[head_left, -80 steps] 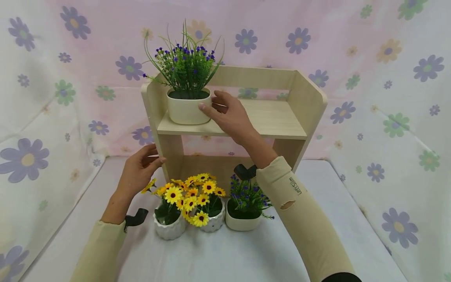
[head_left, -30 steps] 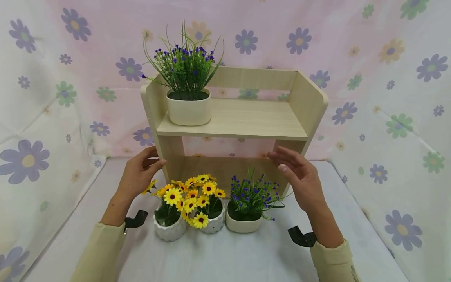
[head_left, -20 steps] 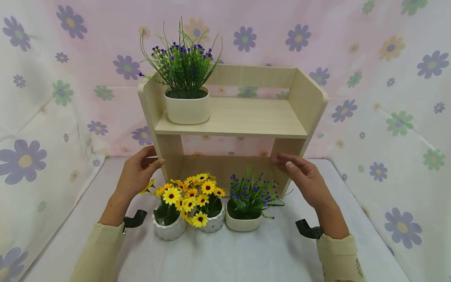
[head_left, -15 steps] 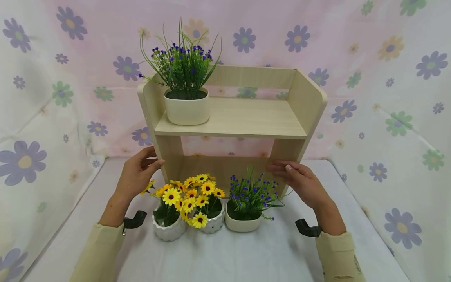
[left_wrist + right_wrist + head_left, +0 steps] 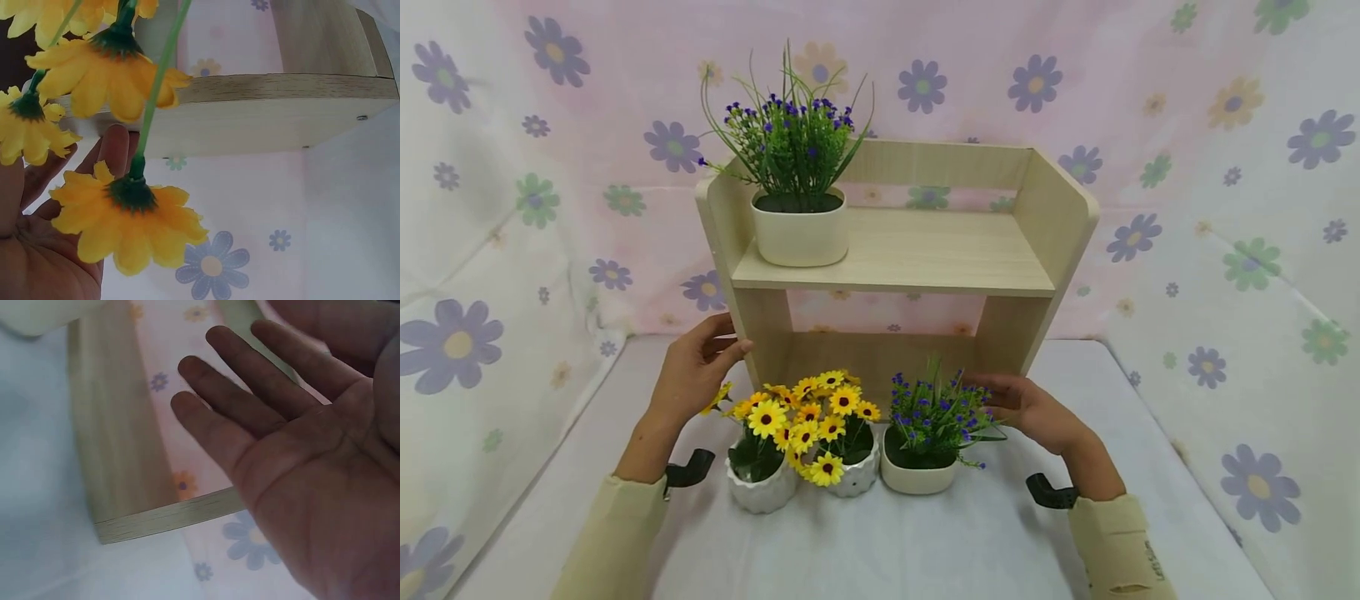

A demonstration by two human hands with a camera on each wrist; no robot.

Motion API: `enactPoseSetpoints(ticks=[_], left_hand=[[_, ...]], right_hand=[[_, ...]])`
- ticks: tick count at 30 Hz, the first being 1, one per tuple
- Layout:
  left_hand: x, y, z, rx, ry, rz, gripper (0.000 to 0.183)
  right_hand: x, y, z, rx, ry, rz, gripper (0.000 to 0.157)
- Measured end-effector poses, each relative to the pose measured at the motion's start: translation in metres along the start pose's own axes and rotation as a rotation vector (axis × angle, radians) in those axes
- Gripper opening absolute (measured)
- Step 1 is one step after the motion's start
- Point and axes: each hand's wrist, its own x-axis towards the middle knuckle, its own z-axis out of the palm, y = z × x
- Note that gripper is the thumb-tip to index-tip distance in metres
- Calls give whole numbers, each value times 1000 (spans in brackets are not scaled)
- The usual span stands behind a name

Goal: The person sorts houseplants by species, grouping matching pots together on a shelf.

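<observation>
My left hand [image 5: 688,371] rests against the left side panel of a light wooden two-tier shelf [image 5: 936,250], its thumb right at the front edge and the other fingers along the outer face. My right hand [image 5: 1037,415] reaches in from the right, fingers extended, beside a purple-flowered potted plant [image 5: 928,417] in a cream oval pot [image 5: 919,479]. Those fingertips are partly hidden behind its leaves; in the right wrist view the palm and spread fingers [image 5: 231,387] show with nothing held. A similar purple-flowered potted plant [image 5: 801,237] stands at the left of the upper tier.
Two white scalloped pots [image 5: 762,492] of yellow artificial daisies [image 5: 805,429] stand before the shelf's left half, close to my left hand. The table [image 5: 865,554] has a white cloth. Flower-printed fabric [image 5: 1210,208] hangs around the back and sides.
My right hand has let go of the purple-flowered plant on the upper tier and come down to the purple-flowered plant on the table. My left hand has stayed at the side panel.
</observation>
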Motion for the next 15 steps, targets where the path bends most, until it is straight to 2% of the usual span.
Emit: enactPoseSetpoints(ticks=[4,8,11,15], left_hand=[[-1,0,0,6,0,-11,50],[-1,0,-1,7,-3,-27,51],[-1,1,-1,2,-7,-32,51],[0,1,-1,-2,-9,-32,51]], right_hand=[[-1,6,8,-35,-22,147,64],[-4,8,16,-105,-67,277,89],[-5,7,21,-142,-128,293,106],[-2,5,33,-284,-204,274,109]])
